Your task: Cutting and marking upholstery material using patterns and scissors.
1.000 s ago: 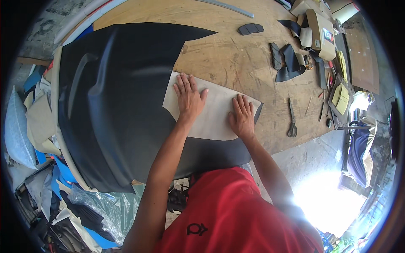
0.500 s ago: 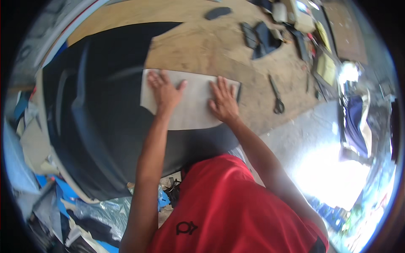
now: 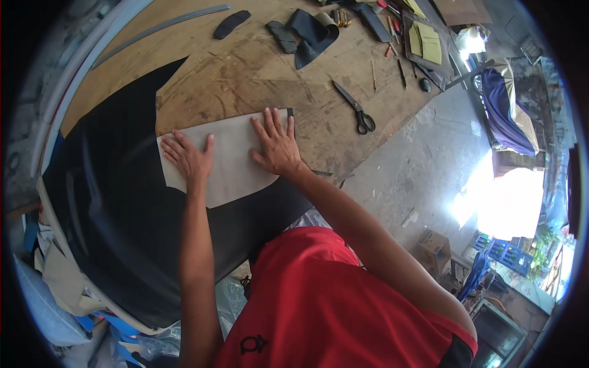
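A pale grey, flat template piece [image 3: 230,161] lies over the edge of a large black sheet of leather-like material [image 3: 123,245]. My left hand [image 3: 190,161] rests flat on the template's left part, fingers spread. On its right part my right hand [image 3: 276,144] lies flat too, fingers apart and fingertips near the far edge. Neither hand grips anything. A narrow black strip shows along the template's right end. Black-handled scissors [image 3: 358,111] lie on the wooden table [image 3: 227,86], to the right of my right hand.
Dark cut pieces [image 3: 311,37] lie at the far side, with another dark scrap [image 3: 232,24] to their left. Pencil-like tools [image 3: 402,73] and yellow sheets [image 3: 426,43] sit at the far right. Beyond the table's right edge are the grey floor [image 3: 392,184] and a cardboard box [image 3: 433,250].
The view has turned, so the table and scissors sit further left and more floor shows on the right. Both hands stay flat on the template.
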{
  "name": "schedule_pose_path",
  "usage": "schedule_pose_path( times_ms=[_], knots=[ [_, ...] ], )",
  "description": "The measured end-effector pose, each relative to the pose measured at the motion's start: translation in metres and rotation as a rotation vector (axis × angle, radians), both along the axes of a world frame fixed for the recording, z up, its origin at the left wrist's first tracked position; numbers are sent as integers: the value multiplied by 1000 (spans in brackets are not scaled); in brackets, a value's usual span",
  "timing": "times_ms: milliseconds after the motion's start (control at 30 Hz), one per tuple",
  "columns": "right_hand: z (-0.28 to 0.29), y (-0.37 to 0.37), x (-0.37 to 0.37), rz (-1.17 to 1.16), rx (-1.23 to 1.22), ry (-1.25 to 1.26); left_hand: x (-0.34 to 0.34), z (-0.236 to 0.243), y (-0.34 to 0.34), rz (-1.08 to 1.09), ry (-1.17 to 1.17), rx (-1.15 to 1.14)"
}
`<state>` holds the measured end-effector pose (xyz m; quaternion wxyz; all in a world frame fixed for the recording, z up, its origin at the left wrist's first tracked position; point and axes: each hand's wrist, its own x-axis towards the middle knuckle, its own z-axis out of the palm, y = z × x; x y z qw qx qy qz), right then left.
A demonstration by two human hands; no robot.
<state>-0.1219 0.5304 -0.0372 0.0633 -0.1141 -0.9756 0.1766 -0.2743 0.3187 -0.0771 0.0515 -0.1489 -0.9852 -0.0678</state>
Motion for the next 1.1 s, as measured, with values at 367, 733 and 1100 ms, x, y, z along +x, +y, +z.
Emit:
schedule_pose_path(
  times_ms=[367,733,1100],
  knots=[
    [1,4,-2,-27,-16,-122,-13,12,4,49,-171,-77],
    [12,20,0,-70,42,-169,-14,-3,26,236,-50,27],
    [25,48,-10,65,217,-277,-4,11,42,311,-72,128]
  ],
)
